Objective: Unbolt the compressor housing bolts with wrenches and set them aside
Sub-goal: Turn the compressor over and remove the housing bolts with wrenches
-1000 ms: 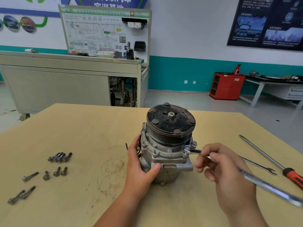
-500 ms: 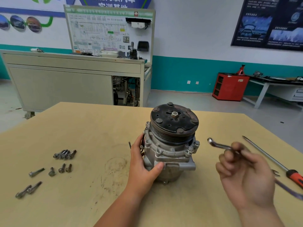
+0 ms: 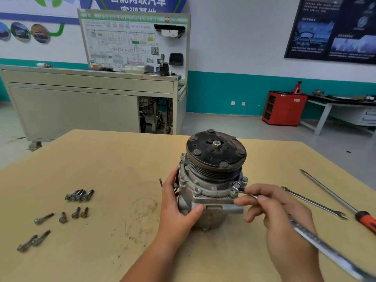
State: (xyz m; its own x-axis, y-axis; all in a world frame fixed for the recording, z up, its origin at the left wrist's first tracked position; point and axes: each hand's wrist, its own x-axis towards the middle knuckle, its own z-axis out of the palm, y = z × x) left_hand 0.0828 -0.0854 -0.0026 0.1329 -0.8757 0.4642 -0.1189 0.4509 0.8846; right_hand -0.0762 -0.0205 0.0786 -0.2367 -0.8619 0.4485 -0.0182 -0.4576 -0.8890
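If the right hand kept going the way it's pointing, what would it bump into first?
Probably the compressor. The right hand aims its wrench up and left, and the wrench's end is at the compressor's rim, so the metal body comes first.

The blue wall banner (image 3: 138, 4) above the green-framed white diagram board (image 3: 122, 43) reads "智能网联汽车". Its half-hidden second line looks like "实训基地". Print on the board and on the dark wall poster (image 3: 335, 27) is too small to read.

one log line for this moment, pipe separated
left hand: grips compressor | right hand: holds wrench, head on right-side housing bolt | removed bolts: table, left | spare wrench, screwdriver: table, right
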